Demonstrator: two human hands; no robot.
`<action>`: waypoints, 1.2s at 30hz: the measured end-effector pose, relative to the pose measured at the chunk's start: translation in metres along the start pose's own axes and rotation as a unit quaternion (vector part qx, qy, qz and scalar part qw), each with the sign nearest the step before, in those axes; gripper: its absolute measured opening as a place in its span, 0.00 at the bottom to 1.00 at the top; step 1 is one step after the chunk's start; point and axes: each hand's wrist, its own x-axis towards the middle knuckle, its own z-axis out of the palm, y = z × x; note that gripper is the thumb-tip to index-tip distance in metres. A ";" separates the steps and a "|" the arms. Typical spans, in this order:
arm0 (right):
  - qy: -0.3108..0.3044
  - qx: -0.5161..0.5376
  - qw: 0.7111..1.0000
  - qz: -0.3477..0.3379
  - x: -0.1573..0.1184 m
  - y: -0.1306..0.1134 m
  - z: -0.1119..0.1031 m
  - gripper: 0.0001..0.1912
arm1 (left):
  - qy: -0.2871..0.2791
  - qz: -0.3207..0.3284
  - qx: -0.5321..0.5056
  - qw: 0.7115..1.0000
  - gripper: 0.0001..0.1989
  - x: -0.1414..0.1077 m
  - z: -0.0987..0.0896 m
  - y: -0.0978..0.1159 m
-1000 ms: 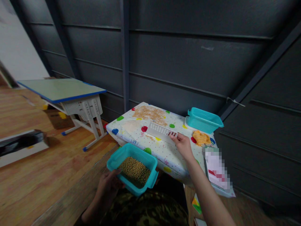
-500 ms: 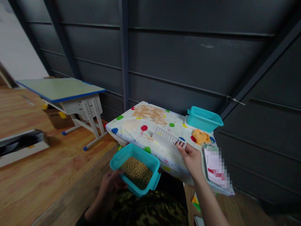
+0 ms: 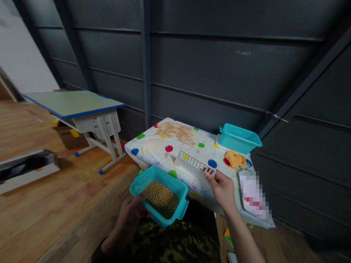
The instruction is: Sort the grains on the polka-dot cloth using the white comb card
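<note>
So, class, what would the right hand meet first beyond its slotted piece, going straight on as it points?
Beyond the white slotted piece, the right hand would probably reach the far scattered grains, though depth is unclear.

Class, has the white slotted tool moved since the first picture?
Yes: the slotted tool moved right and nearer the camera, away from the red dot left of it.

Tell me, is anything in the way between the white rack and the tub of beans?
Nothing visible blocks the way: only the table's near edge lies between the rack, in the right hand, and the tub, in the left hand.
</note>
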 end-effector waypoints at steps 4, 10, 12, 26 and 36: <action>-0.021 -0.002 1.000 0.007 -0.005 -0.006 0.002 0.37 | 0.005 0.004 0.002 1.000 0.24 -0.002 0.004 0.003; -0.035 0.024 0.999 0.007 -0.007 -0.005 0.000 0.31 | -0.019 -0.005 0.010 1.000 0.25 -0.006 0.005 0.016; 0.005 0.026 1.000 -0.003 -0.002 -0.002 0.001 0.30 | -0.031 -0.024 0.017 0.999 0.26 -0.004 0.004 0.017; -0.008 -0.011 1.000 -0.010 0.026 0.011 0.015 0.38 | -0.049 -0.026 0.014 0.998 0.28 -0.007 -0.003 0.023; -0.038 0.003 0.999 -0.005 0.007 -0.005 0.012 0.37 | -0.031 -0.013 0.005 0.999 0.23 -0.010 0.001 0.020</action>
